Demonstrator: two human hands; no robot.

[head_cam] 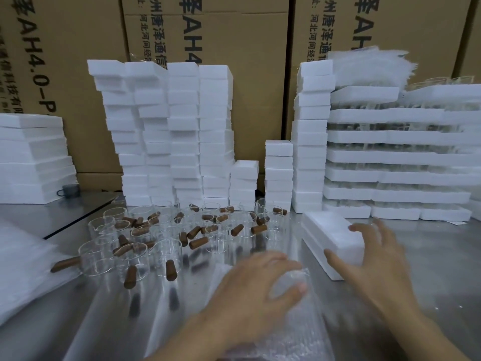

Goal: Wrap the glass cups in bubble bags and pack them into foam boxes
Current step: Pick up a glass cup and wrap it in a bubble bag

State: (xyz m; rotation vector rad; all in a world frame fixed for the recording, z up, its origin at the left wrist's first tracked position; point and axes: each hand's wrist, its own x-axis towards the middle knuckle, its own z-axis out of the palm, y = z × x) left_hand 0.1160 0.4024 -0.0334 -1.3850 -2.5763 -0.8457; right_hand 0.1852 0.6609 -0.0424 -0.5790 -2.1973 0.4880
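Bubble bag (289,278) gripped by left hand (250,285), contents hidden; right hand (377,259) blurred, splayed over foam box (330,230).

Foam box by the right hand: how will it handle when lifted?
The foam box is plain white foam, so probably light and stiff. A seam along its side suggests a loose lid that may shift. On the shiny steel table it would likely slide if nudged.

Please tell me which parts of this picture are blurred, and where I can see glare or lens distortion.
Head view: the right hand and left hand, which grips the clear bubble bag, are smeared by motion; the clear glass cups with brown wooden handles look sharp; the shiny steel table shows streaky reflections beneath them; the stacked white foam boxes lean from wide-angle distortion.
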